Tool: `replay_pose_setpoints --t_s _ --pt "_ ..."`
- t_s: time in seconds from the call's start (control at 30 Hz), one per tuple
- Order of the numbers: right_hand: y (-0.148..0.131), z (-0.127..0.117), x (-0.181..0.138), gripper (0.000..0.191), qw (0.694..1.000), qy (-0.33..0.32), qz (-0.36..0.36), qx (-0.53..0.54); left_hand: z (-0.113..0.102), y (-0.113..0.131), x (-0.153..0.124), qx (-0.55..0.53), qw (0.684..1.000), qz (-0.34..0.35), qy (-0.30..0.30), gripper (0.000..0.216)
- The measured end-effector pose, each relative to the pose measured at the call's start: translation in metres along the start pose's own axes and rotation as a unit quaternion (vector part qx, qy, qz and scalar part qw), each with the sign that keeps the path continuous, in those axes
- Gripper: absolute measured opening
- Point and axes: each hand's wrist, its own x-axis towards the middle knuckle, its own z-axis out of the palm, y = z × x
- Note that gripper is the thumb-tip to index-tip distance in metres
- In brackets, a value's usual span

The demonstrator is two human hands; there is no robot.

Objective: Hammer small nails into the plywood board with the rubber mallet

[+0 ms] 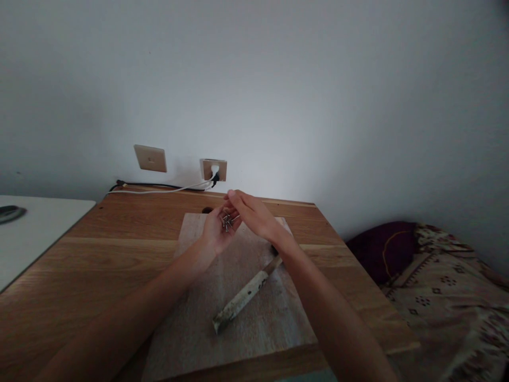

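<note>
The nails (227, 222) are silvery grey. The stick (240, 302) is off-white with dark blotches along most of its length, turning plain brown toward its upper end. The board (222, 276) is a dull pinkish grey, faintly mottled, and the desk (119, 260) is warm brown, banded in lighter and darker wood grain. Wall plate (151, 159) and socket (206, 168) are beige-gold; one cable (167, 192) is white, another black. The pillow (377, 249) is deep purple with a thin yellowish line, the bedding (433, 302) beige with small dark flower-like motifs, the wall (278, 95) pale bluish grey
</note>
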Motion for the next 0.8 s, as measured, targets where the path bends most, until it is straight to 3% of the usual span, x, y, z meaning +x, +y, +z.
replay_pose_setpoints --t_s 0.1,0.17,0.27,0.33,0.43,0.53,0.6,0.67,0.8 --pt "-0.002 -0.009 -0.008 0.044 0.989 0.102 -0.001 0.108 0.005 0.001 -0.009 -0.091 0.996 0.002 0.002 0.02" --pt "-0.001 -0.016 -0.013 0.042 0.977 0.158 0.004 0.141 0.006 -0.007 -0.014 -0.089 0.994 -0.055 -0.023 0.022" --pt "0.005 -0.027 -0.024 0.041 0.97 0.195 0.018 0.147 0.007 -0.024 -0.018 0.012 0.98 -0.178 -0.093 0.025" --pt "0.014 -0.031 -0.032 0.04 0.969 0.193 0.029 0.15 0.007 -0.032 -0.017 0.122 0.962 -0.199 -0.139 0.028" --pt "0.033 -0.029 -0.048 0.037 0.968 0.185 0.052 0.16 0.009 -0.039 -0.014 0.332 0.928 -0.053 -0.161 0.034" --pt "0.046 -0.022 -0.07 0.035 0.967 0.184 0.082 0.158 0.008 -0.043 -0.012 0.49 0.847 0.115 -0.167 0.036" --pt "0.049 -0.021 -0.089 0.034 0.969 0.182 0.098 0.137 0.006 -0.044 -0.014 0.529 0.813 0.15 -0.19 0.041" --pt "0.046 -0.025 -0.11 0.034 0.97 0.186 0.109 0.113 0.004 -0.039 -0.018 0.533 0.801 0.152 -0.226 0.046" --pt "0.044 -0.051 -0.155 0.036 0.96 0.236 0.141 0.048 0.015 0.013 -0.044 0.526 0.773 0.187 -0.302 0.044"
